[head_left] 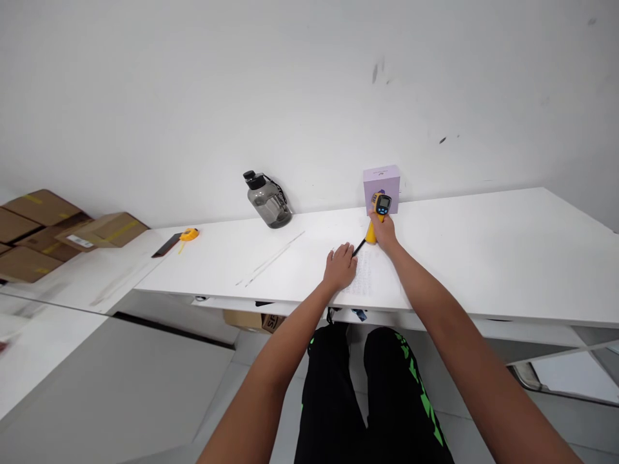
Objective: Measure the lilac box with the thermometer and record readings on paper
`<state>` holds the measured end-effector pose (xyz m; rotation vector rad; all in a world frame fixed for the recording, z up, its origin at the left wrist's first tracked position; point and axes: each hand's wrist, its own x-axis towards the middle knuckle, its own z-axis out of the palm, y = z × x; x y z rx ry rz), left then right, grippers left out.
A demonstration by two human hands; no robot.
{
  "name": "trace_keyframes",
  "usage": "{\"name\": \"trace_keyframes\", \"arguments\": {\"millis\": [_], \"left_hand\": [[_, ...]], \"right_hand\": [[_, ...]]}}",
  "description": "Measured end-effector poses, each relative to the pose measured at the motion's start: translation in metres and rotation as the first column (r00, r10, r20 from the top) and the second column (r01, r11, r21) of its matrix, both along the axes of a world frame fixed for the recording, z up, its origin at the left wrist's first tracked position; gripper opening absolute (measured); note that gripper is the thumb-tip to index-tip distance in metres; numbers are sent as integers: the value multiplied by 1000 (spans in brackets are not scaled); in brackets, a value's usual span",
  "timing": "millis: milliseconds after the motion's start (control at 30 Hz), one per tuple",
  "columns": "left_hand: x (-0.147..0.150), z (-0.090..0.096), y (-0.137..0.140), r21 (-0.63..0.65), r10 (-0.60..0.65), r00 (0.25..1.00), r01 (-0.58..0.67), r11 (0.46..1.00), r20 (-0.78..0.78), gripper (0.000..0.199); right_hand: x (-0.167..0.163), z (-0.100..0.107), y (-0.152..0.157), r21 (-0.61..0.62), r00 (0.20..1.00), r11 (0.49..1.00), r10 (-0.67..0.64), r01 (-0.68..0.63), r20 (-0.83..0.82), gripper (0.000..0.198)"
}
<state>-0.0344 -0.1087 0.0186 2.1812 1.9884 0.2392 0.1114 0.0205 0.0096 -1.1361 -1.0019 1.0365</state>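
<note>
My right hand (383, 232) is closed around the yellow handle of an infrared thermometer (383, 205), its screen and blue buttons turned up toward me. Just behind it a light purple box (381, 173) stands against the wall. My left hand (341, 266) lies flat on the white desk, fingers stretched out, at the left edge of a sheet of paper with faint writing (363, 274). A thin black stick-like thing (358, 247) runs from the left fingertips to the foot of the thermometer's handle; whether it is a pen or a strap I cannot tell.
A grey see-through water bottle (271, 203) with a black lid stands by the wall. Further left lie an orange tape measure (189, 234) and a dark flat strip (167, 245). Cardboard boxes (113, 230) are piled at the far left. Under the desk sits another carton (246, 320).
</note>
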Motion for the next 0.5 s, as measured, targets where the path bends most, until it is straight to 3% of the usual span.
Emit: {"name": "trace_keyframes", "arguments": {"millis": [167, 233, 367, 500], "left_hand": [[1, 1, 0, 7, -7, 1000, 7, 1000, 27, 57], [0, 0, 0, 12, -11, 1000, 11, 1000, 23, 58], [-1, -2, 0, 20, -20, 1000, 20, 1000, -2, 57], [-1, -3, 0, 26, -22, 1000, 22, 999, -9, 58]], "right_hand": [[-34, 20, -2, -78, 953, 987, -158, 142, -260, 54], [-48, 27, -1, -156, 897, 980, -176, 122, -405, 56], [-64, 28, 2, -133, 784, 991, -68, -18, -617, 56], [-59, 22, 5, -65, 765, 993, 37, -103, -643, 58]]}}
